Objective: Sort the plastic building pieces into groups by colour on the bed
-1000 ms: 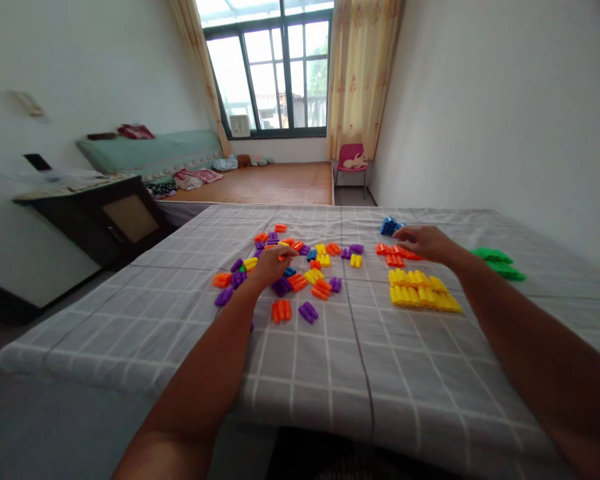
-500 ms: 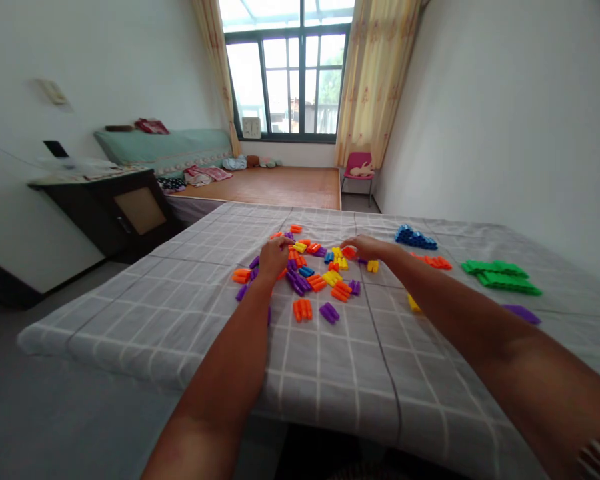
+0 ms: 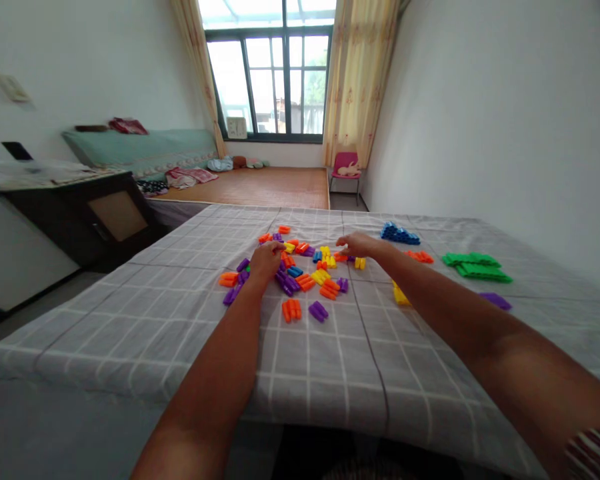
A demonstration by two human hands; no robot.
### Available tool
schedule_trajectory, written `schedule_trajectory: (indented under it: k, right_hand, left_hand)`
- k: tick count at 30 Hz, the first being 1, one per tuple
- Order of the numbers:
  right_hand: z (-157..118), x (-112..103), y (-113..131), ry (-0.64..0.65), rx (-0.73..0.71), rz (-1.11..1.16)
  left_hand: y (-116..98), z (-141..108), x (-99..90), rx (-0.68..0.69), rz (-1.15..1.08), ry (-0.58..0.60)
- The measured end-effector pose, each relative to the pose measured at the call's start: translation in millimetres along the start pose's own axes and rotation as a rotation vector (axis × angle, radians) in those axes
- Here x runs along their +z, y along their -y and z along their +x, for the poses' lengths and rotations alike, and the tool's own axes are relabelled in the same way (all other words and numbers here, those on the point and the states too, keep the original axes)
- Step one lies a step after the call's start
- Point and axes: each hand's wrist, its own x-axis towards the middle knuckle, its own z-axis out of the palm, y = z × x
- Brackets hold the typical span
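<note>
A loose pile of small plastic blocks lies on the checked cloth between my hands. It holds orange blocks (image 3: 291,309), purple blocks (image 3: 319,311), yellow blocks (image 3: 321,277) and blue blocks (image 3: 295,272). My left hand (image 3: 267,259) rests over the left side of the pile, fingers drawn together near a yellow block (image 3: 289,247); its fingertips are partly hidden. Above the right side of the pile, my right hand (image 3: 361,245) has its fingers curved and apart, with nothing visible between them. An orange block (image 3: 340,257) lies just under those fingers.
Grouped blocks stand on the right: a blue stack (image 3: 399,233), an orange row (image 3: 420,257), green pieces (image 3: 475,265), a purple group (image 3: 495,301) and a yellow group (image 3: 401,294) partly behind my right forearm. The table cloth (image 3: 320,373) drops over the near edge.
The whole view has shifted, so things appear farther left. My right hand's fingers have lifted away from the orange block they were at. My left hand stays at the pile's left side.
</note>
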Motion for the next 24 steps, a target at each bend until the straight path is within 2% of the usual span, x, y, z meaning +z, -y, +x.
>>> schedule_trajectory:
  k: [3, 5, 7, 9, 12, 15, 17, 20, 24]
  right_hand:
    - [-6, 4, 15, 0.024, 0.026, 0.018]
    - [-11, 4, 18, -0.033, 0.021, 0.071]
    - [-20, 0, 10, -0.118, 0.026, 0.156]
    - [-34, -5, -13, -0.191, 0.076, 0.231]
    - [-65, -12, -73, -0.269, 0.222, 0.268]
    - [-99, -11, -140, -0.296, 0.504, 0.271]
    - [-115, -4, -173, -0.25, 0.625, 0.248]
    - [-125, 11, -194, -0.166, 0.668, 0.234]
    - [-121, 23, -190, -0.1, 0.669, 0.261]
  left_hand:
    - [0, -1, 0.0, 0.037, 0.057, 0.036]
    - [3, 0, 0.8, 0.064, 0.073, 0.045]
    - [6, 1, 1.7, 0.067, 0.083, 0.044]
    - [8, 2, 2.2, 0.062, 0.094, 0.05]
    - [9, 3, 2.8, 0.063, 0.1, 0.061]
    - [12, 5, 4.3, 0.066, 0.102, 0.054]
    - [14, 7, 5.8, 0.076, 0.109, 0.049]
    - [18, 8, 7.9, 0.089, 0.124, 0.051]
    - [22, 8, 8.9, 0.08, 0.146, 0.064]
